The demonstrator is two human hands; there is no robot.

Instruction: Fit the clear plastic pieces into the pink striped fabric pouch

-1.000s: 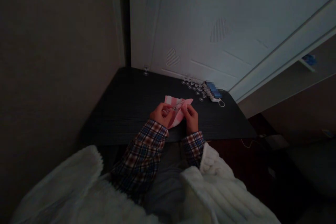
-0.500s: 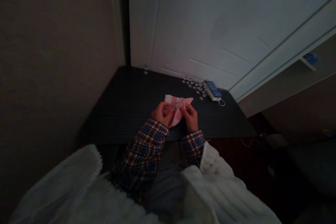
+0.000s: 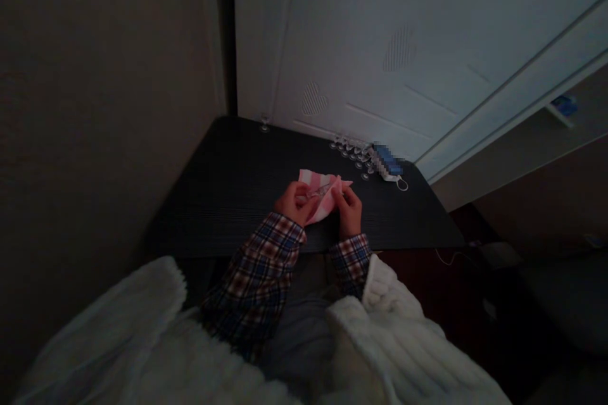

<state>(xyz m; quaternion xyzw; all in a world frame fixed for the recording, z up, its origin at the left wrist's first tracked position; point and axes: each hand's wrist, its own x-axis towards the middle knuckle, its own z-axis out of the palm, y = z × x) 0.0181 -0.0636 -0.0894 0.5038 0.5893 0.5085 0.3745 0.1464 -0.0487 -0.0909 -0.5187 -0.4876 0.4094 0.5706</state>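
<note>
A pink-and-white striped cloth point(image 3: 327, 205) is bunched between my hands above the dark table. My left hand point(image 3: 293, 200) is closed with thumb and fingers around a small clear, shiny piece point(image 3: 320, 191), which lies against the cloth and is partly covered by it. My right hand point(image 3: 349, 210) pinches a fold of the cloth at the right side of that piece. What its fingertips hold inside the fold is hidden.
Several small clear pieces with round bases point(image 3: 351, 152) stand at the table's back, beside a phone-like blue object point(image 3: 388, 161) with a white loop point(image 3: 402, 184). One more clear piece point(image 3: 265, 125) stands back left. A white door panel point(image 3: 342, 44) borders the dark table point(image 3: 213, 202).
My right hand has shifted slightly right, drawing the cloth's fold along with it. My left hand stays nearly in place.
</note>
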